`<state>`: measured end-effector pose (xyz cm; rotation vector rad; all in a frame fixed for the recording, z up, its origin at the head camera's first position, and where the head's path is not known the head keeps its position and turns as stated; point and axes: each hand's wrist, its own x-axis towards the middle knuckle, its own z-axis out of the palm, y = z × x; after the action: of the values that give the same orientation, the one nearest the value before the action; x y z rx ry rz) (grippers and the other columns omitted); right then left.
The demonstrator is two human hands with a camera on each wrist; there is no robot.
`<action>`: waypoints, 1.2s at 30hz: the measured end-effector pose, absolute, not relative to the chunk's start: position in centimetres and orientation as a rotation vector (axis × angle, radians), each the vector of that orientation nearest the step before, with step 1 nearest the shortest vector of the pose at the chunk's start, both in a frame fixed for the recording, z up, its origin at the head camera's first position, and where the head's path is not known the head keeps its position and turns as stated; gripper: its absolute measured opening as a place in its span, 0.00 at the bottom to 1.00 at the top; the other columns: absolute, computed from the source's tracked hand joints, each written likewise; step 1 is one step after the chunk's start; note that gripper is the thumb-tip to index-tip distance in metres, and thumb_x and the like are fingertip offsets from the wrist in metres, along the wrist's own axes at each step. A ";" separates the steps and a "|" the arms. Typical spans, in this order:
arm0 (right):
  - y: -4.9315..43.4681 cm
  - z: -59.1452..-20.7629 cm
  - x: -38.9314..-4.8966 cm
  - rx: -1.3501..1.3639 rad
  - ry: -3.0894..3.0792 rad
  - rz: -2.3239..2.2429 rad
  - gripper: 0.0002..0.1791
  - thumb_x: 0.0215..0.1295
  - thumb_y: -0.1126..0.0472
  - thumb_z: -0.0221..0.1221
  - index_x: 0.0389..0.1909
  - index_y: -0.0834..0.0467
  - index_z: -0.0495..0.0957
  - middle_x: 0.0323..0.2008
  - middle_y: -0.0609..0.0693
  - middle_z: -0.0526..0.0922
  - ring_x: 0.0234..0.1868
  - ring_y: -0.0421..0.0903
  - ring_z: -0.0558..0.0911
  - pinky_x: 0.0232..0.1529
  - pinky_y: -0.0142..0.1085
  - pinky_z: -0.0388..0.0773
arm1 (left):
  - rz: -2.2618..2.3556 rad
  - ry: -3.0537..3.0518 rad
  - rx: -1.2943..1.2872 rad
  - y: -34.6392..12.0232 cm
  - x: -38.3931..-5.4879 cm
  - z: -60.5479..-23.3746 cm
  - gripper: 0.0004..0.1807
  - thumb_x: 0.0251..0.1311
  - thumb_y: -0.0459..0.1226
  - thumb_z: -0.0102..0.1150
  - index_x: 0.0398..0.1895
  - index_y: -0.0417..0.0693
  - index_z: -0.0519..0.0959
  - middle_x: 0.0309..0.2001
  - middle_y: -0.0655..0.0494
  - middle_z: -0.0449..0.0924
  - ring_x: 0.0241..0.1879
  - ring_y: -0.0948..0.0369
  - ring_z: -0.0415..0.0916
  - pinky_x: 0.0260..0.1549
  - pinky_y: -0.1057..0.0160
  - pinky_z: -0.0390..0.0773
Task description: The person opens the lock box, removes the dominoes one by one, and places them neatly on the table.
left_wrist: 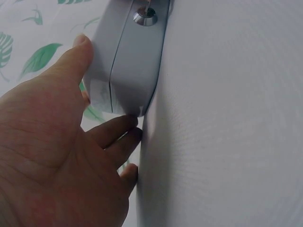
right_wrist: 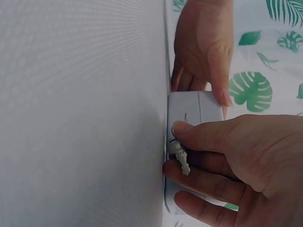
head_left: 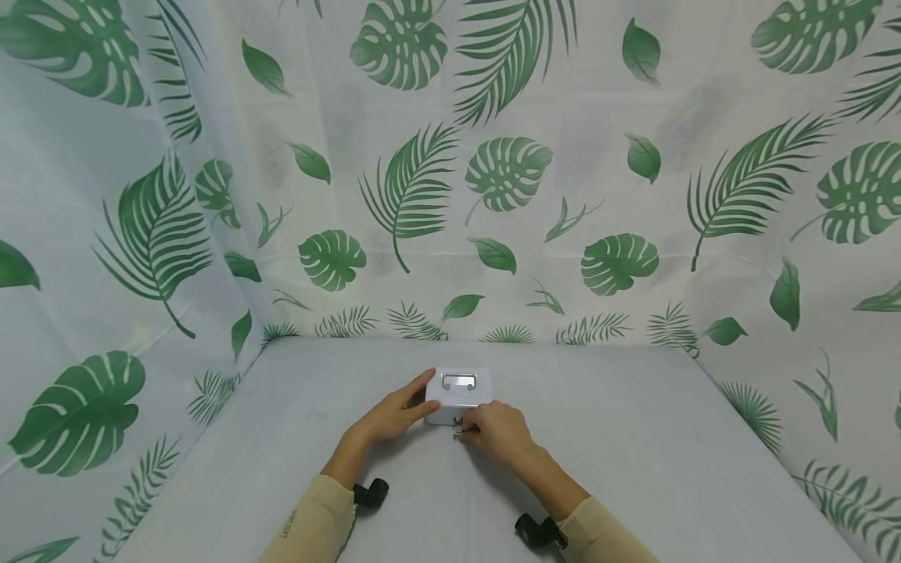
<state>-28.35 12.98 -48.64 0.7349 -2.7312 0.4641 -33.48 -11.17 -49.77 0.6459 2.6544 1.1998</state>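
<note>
A small white cash box (head_left: 438,395) with a metal carry handle (head_left: 459,381) on its lid sits on the table, its lid down. In the left wrist view a round silver lock (left_wrist: 145,18) shows on its front, with part of a key in it. My right hand (head_left: 501,432) pinches the key at the lock between thumb and fingers, largely hiding it. A second key (right_wrist: 182,161) dangles below the thumb in the right wrist view. My left hand (head_left: 389,413) rests against the box's left end, thumb at the lid's edge, fingers extended along the side.
A pale grey cloth covers the table (head_left: 619,438). Behind and at the sides hangs a white curtain (head_left: 436,297) printed with green leaves. Black wrist cameras (head_left: 371,493) sit by both beige sleeves (head_left: 310,520).
</note>
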 end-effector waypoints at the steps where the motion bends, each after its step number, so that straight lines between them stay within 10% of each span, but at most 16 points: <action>1: 13.0 -48.7 -28.4 0.736 -2.730 0.463 0.05 0.55 0.61 0.77 0.27 0.50 0.90 0.26 0.42 0.90 0.26 0.35 0.83 0.26 0.30 0.79 | 1.201 2.652 0.644 -11.2 -33.4 -49.7 0.41 0.71 0.65 0.52 0.84 0.75 0.51 0.83 0.55 0.54 0.82 0.45 0.54 0.76 0.35 0.57; 28: 14.8 -45.4 -30.2 0.556 -2.668 0.692 0.09 0.66 0.53 0.70 0.27 0.50 0.87 0.18 0.37 0.78 0.19 0.35 0.69 0.19 0.29 0.65 | 1.196 2.653 0.658 -11.2 -33.6 -49.7 0.40 0.73 0.62 0.52 0.84 0.74 0.51 0.84 0.54 0.52 0.82 0.44 0.53 0.76 0.34 0.56; 32: 15.5 -45.2 -32.0 0.503 -2.611 0.858 0.08 0.67 0.52 0.70 0.36 0.52 0.89 0.30 0.43 0.85 0.29 0.40 0.78 0.29 0.34 0.76 | 1.195 2.642 0.656 -11.1 -33.7 -49.7 0.41 0.72 0.64 0.52 0.84 0.75 0.50 0.84 0.55 0.52 0.82 0.45 0.52 0.77 0.34 0.54; 36: 16.0 -45.7 -33.3 0.541 -2.676 1.028 0.22 0.67 0.47 0.70 0.56 0.54 0.85 0.58 0.53 0.84 0.59 0.55 0.80 0.58 0.53 0.81 | 1.187 2.647 0.641 -11.1 -33.8 -49.8 0.41 0.72 0.66 0.51 0.84 0.76 0.50 0.84 0.55 0.52 0.82 0.44 0.52 0.76 0.33 0.55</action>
<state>-33.35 16.05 -45.66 0.5407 -2.6760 1.0279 -33.76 -11.15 -49.84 0.6412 2.6471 1.1873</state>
